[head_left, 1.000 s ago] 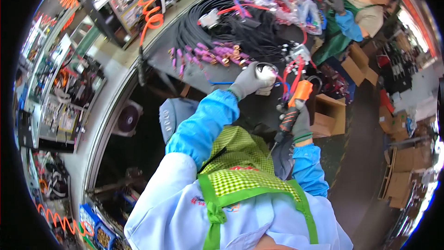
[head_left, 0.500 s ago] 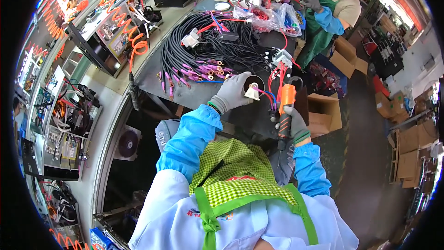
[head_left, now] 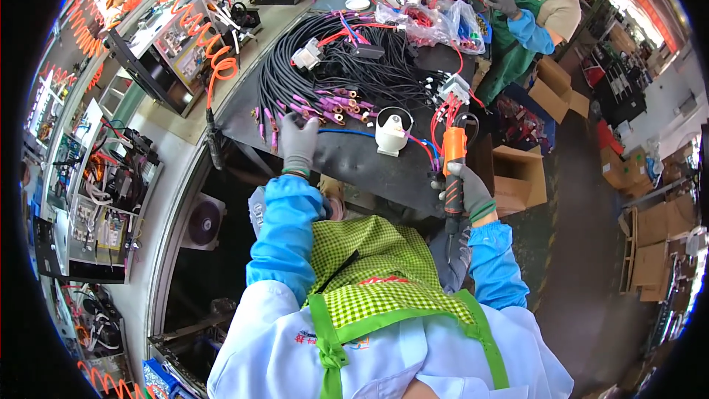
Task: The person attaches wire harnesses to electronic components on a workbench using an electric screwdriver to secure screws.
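Observation:
My left hand (head_left: pixel 298 140), in a grey glove, is at the ends of the black cables (head_left: pixel 277 59), next to their purple sleeves and ring terminals (head_left: pixel 325 106). Its thumb and fingers look apart, and I see nothing held between them. An orange and black electric screwdriver (head_left: pixel 453 159) stands upright in my gloved right hand (head_left: pixel 469 191), the fingers wrapped round its grip. Between the hands, a white rounded plastic part (head_left: pixel 391 137) rests on the dark table. Red and blue wires (head_left: pixel 426 148) run from beside it toward the screwdriver.
A grey-white connector block (head_left: pixel 454 89) with red wires lies beyond the screwdriver. Clear bags (head_left: pixel 436 26) and more wired parts fill the table's far end, where a co-worker in a green apron (head_left: pixel 509 52) stands. Open cardboard boxes (head_left: pixel 521 177) sit at the right; a coiled orange hose (head_left: pixel 214 66) hangs left.
My left hand has let go of the white part and moved left to the cable ends. The white part now stands on the table. My right hand still holds the screwdriver in nearly the same place.

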Tool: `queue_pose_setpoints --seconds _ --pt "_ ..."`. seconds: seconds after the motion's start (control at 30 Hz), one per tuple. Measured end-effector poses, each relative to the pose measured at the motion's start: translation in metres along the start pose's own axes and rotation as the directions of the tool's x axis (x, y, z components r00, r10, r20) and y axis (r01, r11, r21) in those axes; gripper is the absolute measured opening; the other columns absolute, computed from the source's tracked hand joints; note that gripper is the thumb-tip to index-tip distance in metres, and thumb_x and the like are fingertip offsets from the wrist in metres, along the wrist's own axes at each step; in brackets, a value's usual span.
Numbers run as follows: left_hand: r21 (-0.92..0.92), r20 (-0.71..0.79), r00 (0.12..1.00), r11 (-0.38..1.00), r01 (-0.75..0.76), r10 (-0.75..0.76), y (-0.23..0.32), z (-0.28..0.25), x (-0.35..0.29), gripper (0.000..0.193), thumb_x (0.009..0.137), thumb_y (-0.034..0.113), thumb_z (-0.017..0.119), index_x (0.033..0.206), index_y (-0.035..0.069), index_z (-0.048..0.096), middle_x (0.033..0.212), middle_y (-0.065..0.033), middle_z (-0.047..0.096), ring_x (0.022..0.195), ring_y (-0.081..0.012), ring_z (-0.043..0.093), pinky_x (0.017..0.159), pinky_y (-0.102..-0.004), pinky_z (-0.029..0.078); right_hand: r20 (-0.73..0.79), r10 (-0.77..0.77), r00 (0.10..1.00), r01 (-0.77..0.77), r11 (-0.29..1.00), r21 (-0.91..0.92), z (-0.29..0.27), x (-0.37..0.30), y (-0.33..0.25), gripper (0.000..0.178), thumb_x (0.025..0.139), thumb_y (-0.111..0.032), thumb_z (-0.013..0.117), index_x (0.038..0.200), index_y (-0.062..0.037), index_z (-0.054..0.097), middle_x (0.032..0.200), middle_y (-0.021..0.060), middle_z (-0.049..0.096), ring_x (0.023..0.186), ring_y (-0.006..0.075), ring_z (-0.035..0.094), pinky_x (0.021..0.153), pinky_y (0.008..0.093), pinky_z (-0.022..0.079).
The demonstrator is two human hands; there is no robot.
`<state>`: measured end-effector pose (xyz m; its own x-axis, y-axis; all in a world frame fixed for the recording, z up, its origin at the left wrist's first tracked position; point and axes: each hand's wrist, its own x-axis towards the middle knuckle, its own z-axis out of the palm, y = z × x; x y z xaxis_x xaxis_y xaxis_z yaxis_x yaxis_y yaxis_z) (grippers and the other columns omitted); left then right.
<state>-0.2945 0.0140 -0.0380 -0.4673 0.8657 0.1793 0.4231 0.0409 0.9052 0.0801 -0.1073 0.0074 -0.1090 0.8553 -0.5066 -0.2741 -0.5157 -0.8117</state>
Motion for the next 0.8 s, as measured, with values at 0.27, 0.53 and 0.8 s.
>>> queue_pose_setpoints --seconds 0.27,0.53,0.8 --pt "-0.322 0.488 0.797 0.776 0.542 -0.355 -0.005 0.002 0.012 0.013 0.090 0.019 0.061 0.093 0.007 0.060 0.078 -0.0025 0.061 0.053 -0.0094 0.054 0.041 -0.0212 0.042 0.037 0.003 0.999 -0.003 1.000 0.001 -0.006 0.001 0.000 0.038 0.085 -0.032 0.063 0.111 -0.0057 0.052 0.092 0.0134 0.064 0.073 0.0207 0.068 0.053 0.0306 0.055" --pt "-0.165 0.368 0.729 0.813 -0.559 0.577 0.045 -0.012 -0.035 0.024 0.083 -0.004 0.055 0.104 0.004 0.063 0.094 -0.0115 0.069 0.082 -0.0225 0.067 0.074 -0.0302 0.051 0.027 -0.007 1.000 0.006 0.999 0.054 -0.009 0.001 0.002 0.038 0.084 -0.032 0.063 0.111 -0.0063 0.053 0.090 0.0136 0.065 0.072 0.0213 0.068 0.052 0.0306 0.055" --pt "-0.014 0.457 0.619 0.700 -0.714 0.639 0.017 -0.036 0.010 0.024 0.080 -0.003 0.051 0.099 0.004 0.062 0.092 -0.0170 0.066 0.098 -0.0366 0.064 0.083 -0.0375 0.051 -0.004 0.021 1.000 -0.021 0.999 0.031 -0.003 0.000 0.003 0.038 0.084 -0.033 0.062 0.111 -0.0090 0.053 0.086 0.0172 0.069 0.054 0.0196 0.062 0.049 0.0302 0.053"
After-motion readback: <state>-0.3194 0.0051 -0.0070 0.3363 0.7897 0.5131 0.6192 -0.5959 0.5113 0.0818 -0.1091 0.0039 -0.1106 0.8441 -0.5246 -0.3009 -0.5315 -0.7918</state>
